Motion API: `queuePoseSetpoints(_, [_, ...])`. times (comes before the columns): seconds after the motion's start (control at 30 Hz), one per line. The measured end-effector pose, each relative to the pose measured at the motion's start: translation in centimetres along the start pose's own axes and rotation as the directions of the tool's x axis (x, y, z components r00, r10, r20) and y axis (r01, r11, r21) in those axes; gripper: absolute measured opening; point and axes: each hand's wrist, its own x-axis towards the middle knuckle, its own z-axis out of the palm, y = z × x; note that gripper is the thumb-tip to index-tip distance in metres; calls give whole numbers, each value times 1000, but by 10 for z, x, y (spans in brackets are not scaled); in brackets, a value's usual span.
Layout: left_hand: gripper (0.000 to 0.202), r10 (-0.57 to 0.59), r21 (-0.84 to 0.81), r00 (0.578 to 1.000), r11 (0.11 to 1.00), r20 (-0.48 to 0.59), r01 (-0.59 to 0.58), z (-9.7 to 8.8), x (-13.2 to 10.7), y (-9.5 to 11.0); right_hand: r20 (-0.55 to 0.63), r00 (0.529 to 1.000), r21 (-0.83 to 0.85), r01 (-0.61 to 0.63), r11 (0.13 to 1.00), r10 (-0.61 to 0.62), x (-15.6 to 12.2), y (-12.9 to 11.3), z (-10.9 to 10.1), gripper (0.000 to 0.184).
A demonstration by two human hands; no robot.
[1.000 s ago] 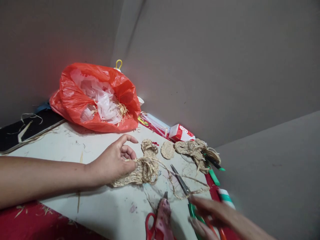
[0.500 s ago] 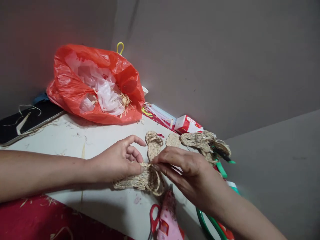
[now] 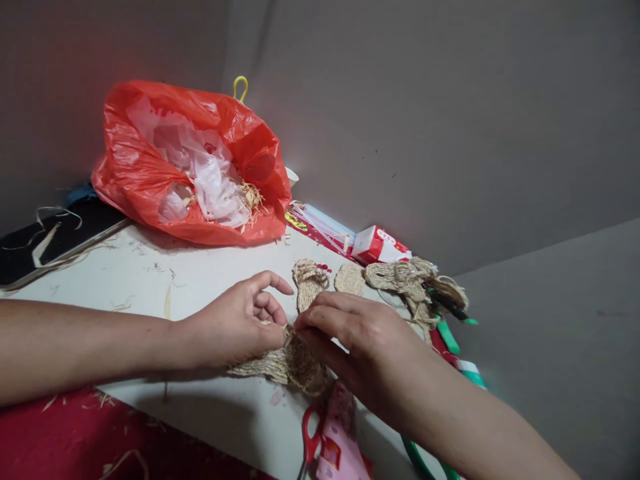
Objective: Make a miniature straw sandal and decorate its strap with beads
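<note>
A small slipper of coiled straw cord (image 3: pixel 265 367) is held low over the white table. My left hand (image 3: pixel 240 320) grips its upper edge with the thumb, the index finger arching clear of it. At the slipper's looped end, the fingertips of my right hand (image 3: pixel 360 333) are pinched together on the cord; their exact hold is partly hidden. Just behind, a similar straw slipper (image 3: pixel 311 283) lies beside small red beads (image 3: pixel 324 268). An oval straw sole (image 3: pixel 349 279) is to its right.
Near the front are a pink glue gun (image 3: pixel 343 440) and red-handled scissors (image 3: pixel 311 437). A red plastic bag (image 3: pixel 195 230) with straw scraps stands at the back. Bundled straw cord (image 3: pixel 400 277), a red-and-white box (image 3: pixel 380 245) and a black phone-like slab (image 3: pixel 75 233) lie around.
My right hand has shifted slightly left and turned more palm-down, its fingertips closer to my left thumb. My left hand stays almost where it was on the slipper.
</note>
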Motion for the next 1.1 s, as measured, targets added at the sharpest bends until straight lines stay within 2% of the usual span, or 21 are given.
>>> queuePoseSetpoints(0.2, [47,51,4,999,999,-21,-50,1,0,-3,-21,1000,11,-2,1000,2,1,-1,4,19])
queuePoseSetpoints(0.43, [47,30,2,999,1000,-34,-30,0,0,-7,-16,1000,42,-14,999,15,3,-2,5,18])
queuePoseSetpoints(0.57, [46,58,-11,997,998,-55,-58,-1,-1,-3,-88,994,64,-53,997,59,-2,0,2,15])
queuePoseSetpoints(0.7, [43,78,-3,993,997,-83,-79,-1,-2,0,-216,973,58,-74,996,85,-12,0,1,44])
queuePoseSetpoints(0.77, [43,92,1,992,996,-91,-93,-1,-2,1,-245,964,46,-97,994,105,-17,-2,3,49])
queuePoseSetpoints(0.87, [44,118,4,989,993,-92,-118,-1,-2,1,-277,955,43,-96,994,104,-20,-5,10,46])
queuePoseSetpoints(0.97, [43,130,3,985,991,-113,-131,-1,-2,1,-342,939,22,-41,999,46,-17,-7,18,36])
queuePoseSetpoints(1.1, [39,117,-25,976,992,-185,-123,-1,-1,4,-446,895,-28,-12,1000,-2,-14,-11,26,20])
